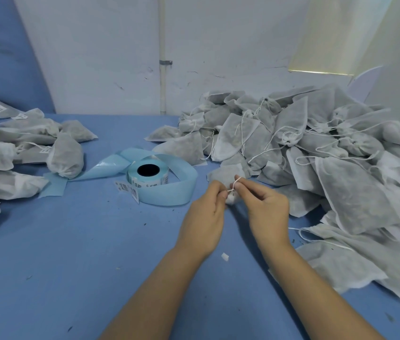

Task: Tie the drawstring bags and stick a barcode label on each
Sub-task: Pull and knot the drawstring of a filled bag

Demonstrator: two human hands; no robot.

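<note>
No legible text: barcode labels trailing from the label roll carry print too blurred to read.

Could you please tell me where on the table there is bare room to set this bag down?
Bare: the near-left table, bordered by the label roll, the labelled heap and the left hand; a narrower strip between roll and wall. Crowded: the right side, under the untied pile, and the middle, where left and right hand pinch the bag's drawstring.

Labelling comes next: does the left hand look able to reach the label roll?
Probably, once freed: the left hand pinches the drawstring, but only bare tablecloth lies between it and the label roll.
</note>
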